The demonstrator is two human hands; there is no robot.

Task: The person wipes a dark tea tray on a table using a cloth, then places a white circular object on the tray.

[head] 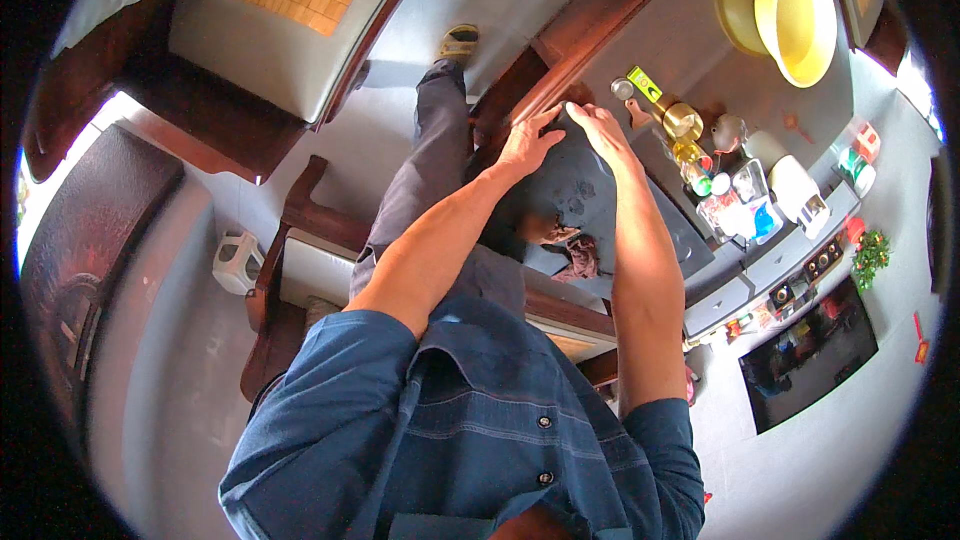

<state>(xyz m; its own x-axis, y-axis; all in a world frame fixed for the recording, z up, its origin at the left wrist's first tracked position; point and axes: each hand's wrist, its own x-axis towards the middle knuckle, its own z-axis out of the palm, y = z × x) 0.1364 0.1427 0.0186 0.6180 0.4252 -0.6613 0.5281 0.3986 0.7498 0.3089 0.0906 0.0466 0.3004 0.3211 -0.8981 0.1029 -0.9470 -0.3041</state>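
Observation:
My left hand (529,142) reaches over the far end of a dark slab-like panel (574,165), its thumb apart from the fingers. My right hand (598,131) is beside it, with its fingertips at the panel's far rim. A small gap separates the two hands; whether the right fingers grip the rim or only rest on it is unclear. Between my forearms, a crumpled brownish cloth (581,259) lies on the panel near some wet-looking marks. The far end of the panel is close to the reddish wooden table edge (559,79).
Right of the panel are a gold-coloured tin (682,120), several bottles and packets, and a white jug-like container (795,184). Yellow basins (796,22) stand farther back. A wooden armchair (274,270), a white stool (238,262) and a cushioned wooden sofa (247,82) are to the left.

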